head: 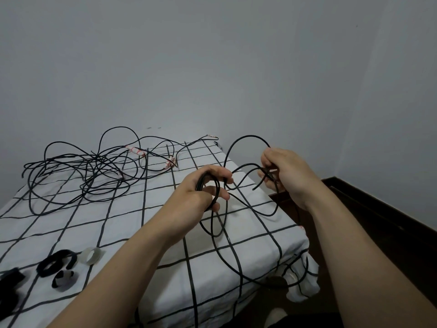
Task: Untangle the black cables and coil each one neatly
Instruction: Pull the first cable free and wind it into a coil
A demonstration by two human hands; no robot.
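Head view: my left hand (203, 185) is curled round a few turns of the black cable (249, 136), while my right hand (283, 171) pinches the strand near its free end. Light and springy, so pin the turns together. The remaining tangle (89, 171) lies on the checked sheet (123, 233).

No readable text, label, brand, number or sign appears anywhere.
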